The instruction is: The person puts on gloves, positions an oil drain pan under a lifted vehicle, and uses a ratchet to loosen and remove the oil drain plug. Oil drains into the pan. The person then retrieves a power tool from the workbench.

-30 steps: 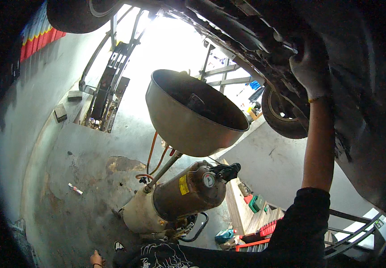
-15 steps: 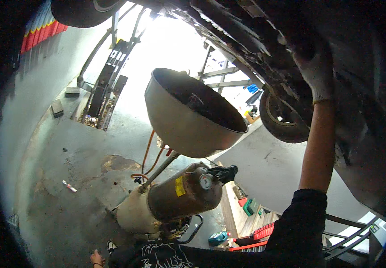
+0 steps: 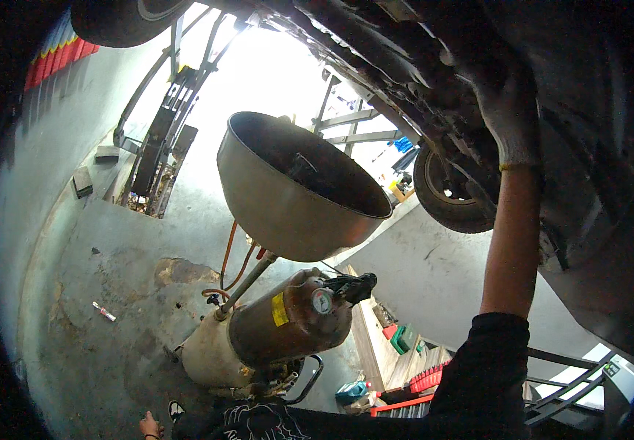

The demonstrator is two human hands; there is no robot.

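My right hand, in a pale glove with a yellow cuff edge, reaches up against the dark underside of a raised vehicle. Its fingers are lost in the shadow there, so whether they grip a part cannot be made out. Low at the left edge of my body is my left hand, bare, with a dark band at the wrist; its fingers look curled, and anything in them is too small to see. Between the two stands an oil drainer with a wide funnel bowl tilted on a pipe above a brown tank with a gauge.
A vehicle wheel hangs beyond my right arm, another wheel at the top left. A black metal lift part stands on the floor by the wall. Red and green tool cases lie low at the right. A small tube lies on the floor.
The view has shifted slightly, so the drainer and floor appear a little farther left. My right hand stays up at the vehicle's underside, and my left hand stays low.
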